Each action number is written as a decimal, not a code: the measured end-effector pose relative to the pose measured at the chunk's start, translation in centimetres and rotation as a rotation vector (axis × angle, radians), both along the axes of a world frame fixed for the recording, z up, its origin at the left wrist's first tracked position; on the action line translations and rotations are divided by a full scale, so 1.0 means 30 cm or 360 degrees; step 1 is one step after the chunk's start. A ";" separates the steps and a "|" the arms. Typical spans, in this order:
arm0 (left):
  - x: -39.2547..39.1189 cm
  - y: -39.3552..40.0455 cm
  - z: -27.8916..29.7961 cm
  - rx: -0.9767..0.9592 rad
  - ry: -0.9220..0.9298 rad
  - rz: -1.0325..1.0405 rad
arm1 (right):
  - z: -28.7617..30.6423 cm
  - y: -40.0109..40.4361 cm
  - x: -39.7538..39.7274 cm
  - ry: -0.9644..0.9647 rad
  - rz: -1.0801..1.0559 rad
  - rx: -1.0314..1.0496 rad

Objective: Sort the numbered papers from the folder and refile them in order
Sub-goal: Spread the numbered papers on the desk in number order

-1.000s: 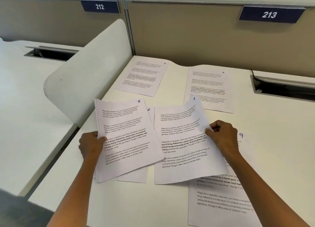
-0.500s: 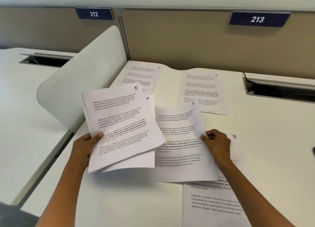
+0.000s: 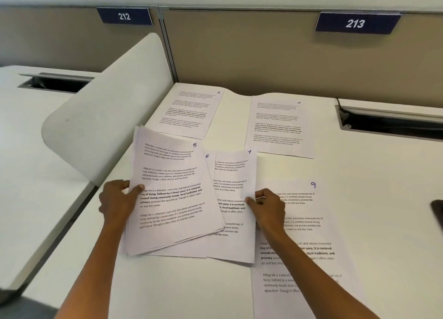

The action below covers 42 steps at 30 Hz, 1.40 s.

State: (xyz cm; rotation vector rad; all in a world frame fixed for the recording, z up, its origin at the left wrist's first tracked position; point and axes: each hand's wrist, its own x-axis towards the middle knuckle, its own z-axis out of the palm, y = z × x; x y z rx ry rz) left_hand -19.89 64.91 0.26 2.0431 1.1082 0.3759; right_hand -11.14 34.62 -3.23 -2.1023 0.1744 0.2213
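Observation:
Printed sheets with handwritten numbers lie on the white desk (image 3: 383, 187). My left hand (image 3: 118, 200) grips the left edge of a small stack topped by sheet 5 (image 3: 172, 194), lifted slightly. Under that stack the corner of sheet 6 (image 3: 208, 156) peeks out. My right hand (image 3: 267, 209) pinches the right edge of sheet 7 (image 3: 233, 175), which is partly tucked beneath the stack. Sheet 9 (image 3: 311, 213) lies flat under my right forearm. Sheet 1 (image 3: 189, 110) and sheet 4 (image 3: 278, 124) lie at the back of the desk.
A curved white divider (image 3: 105, 117) stands at the left of the desk. Beige partition panels carry signs 212 (image 3: 124, 16) and 213 (image 3: 356, 23). A cable slot (image 3: 388, 122) is at the back right, and a dark object (image 3: 438, 211) at the right edge.
Sheet 7 has slid left under the stack topped by sheet 5, and both hands have drawn closer together. Sheet 9 is now more exposed.

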 end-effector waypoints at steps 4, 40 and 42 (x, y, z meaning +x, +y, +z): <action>0.013 -0.038 0.046 0.0071 -0.0173 -0.0169 | 0.002 0.006 -0.015 -0.0040 0.0154 -0.0176; 0.093 -0.343 0.043 -0.1240 -0.0822 -0.0371 | 0.144 -0.114 0.191 0.0246 -0.0043 0.0988; 0.107 -0.366 0.036 -0.1320 -0.0826 -0.0369 | 0.136 -0.141 0.213 0.0282 -0.0064 0.0953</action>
